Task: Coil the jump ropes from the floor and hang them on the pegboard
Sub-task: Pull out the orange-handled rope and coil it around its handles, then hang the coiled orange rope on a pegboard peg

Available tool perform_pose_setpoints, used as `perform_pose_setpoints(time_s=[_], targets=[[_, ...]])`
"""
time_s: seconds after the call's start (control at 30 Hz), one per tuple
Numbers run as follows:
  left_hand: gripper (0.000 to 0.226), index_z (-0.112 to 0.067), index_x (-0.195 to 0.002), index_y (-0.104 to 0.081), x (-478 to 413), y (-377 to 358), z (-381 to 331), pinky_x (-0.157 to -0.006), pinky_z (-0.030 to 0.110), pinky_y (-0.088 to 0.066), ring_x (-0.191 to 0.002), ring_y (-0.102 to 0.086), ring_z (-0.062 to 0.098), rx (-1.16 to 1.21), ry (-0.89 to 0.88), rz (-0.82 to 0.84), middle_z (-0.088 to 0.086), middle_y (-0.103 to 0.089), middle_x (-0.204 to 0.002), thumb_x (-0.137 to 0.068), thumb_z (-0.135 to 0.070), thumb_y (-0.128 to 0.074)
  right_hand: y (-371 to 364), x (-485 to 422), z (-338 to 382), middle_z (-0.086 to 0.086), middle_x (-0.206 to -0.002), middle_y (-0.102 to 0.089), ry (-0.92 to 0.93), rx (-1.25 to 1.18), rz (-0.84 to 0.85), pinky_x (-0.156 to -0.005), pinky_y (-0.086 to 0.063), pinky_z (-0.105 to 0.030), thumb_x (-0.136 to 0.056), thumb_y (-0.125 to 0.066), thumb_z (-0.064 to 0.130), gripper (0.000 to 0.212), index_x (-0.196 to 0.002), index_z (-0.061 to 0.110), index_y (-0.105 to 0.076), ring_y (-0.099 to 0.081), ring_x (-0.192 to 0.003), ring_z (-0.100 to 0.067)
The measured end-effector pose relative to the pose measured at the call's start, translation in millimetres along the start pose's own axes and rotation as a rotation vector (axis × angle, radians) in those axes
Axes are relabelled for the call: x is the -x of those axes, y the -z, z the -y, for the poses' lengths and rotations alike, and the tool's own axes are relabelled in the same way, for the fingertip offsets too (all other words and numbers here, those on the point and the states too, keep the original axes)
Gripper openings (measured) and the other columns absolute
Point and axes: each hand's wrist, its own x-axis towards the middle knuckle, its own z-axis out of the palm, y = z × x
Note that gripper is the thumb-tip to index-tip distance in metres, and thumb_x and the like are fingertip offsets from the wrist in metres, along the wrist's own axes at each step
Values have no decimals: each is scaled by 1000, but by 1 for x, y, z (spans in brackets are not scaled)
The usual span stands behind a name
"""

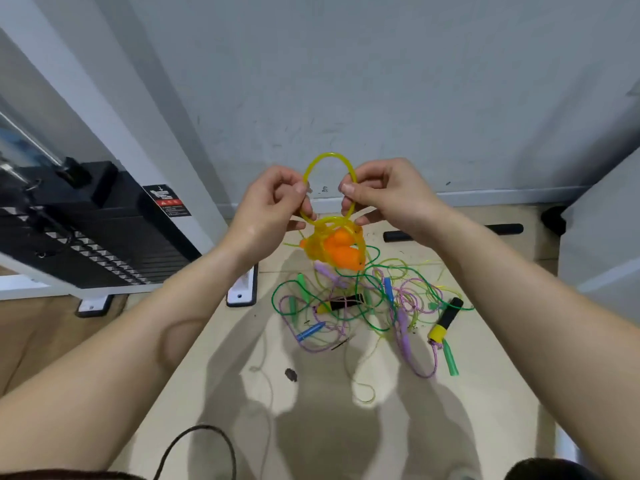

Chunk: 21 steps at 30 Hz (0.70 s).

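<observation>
Both your hands, left hand (273,199) and right hand (384,195), pinch the yellow jump rope (329,161) loop above its orange handles (337,252); you're finishing this coil, so next secure it, then find the pegboard

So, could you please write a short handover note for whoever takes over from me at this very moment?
Hands: the left hand pinches one side of the top loop of the yellow rope, and the right hand pinches the other side.
Things: the yellow rope is held up in the air, with its orange handles bundled in the coils below the hands.
Done: the yellow rope is off the floor and largely coiled.
Left: hang it (the pegboard is not in view), then untangle, coil and hang the tangle of ropes on the floor.
</observation>
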Motion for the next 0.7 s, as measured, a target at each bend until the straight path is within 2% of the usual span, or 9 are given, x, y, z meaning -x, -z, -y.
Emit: perform_pose_setpoints(time_s=[0.2, 0.37, 0.5, 0.6, 0.7], targets=[[5, -8, -102, -55, -26, 24, -118, -62, 27, -53, -74, -69, 18, -9, 61, 0, 1, -68, -73, -102, -10, -50, 29, -11, 120, -6, -78, -74, -83, -49, -83, -66, -57, -33, -94, -66, 14, 7, -93, 8, -70, -70, -73, -17], [9, -5, -106, -55, -26, 41, -255, -62, 27, -54, -74, -69, 19, 31, 103, 10, 6, -70, -78, -102, -13, -52, 53, 0, 252, -8, -79, -74, -107, -87, -101, -65, -56, -34, -93, -69, 19, 11, -92, 9, -69, -70, -71, -19], [3, -10, -101, -54, -23, 58, -362, -62, 28, -52, -75, -69, 22, 38, 127, 53, 9, -71, -82, -101, -11, -52, 71, 14, 353, -7, -79, -74, -111, -93, -107, -67, -56, -35, -95, -68, 21, 15, -97, 6, -69, -71, -74, -20], [4, -11, -100, -55, -23, 71, -439, -66, 31, -52, -75, -70, 20, 15, 128, 80, 7, -73, -83, -100, -11, -51, 84, 27, 425, -6, -81, -73, -94, -81, -105, -65, -55, -32, -97, -64, 22, 21, -103, 2, -68, -70, -74, -19], [4, -12, -98, -55, -25, 83, -512, -66, 32, -52, -72, -69, 18, 5, 104, 91, 4, -73, -78, -101, -15, -54, 97, 39, 495, -6, -80, -72, -55, -69, -111, -63, -54, -29, -99, -60, 23, 20, -100, 5, -68, -68, -73, -18]])
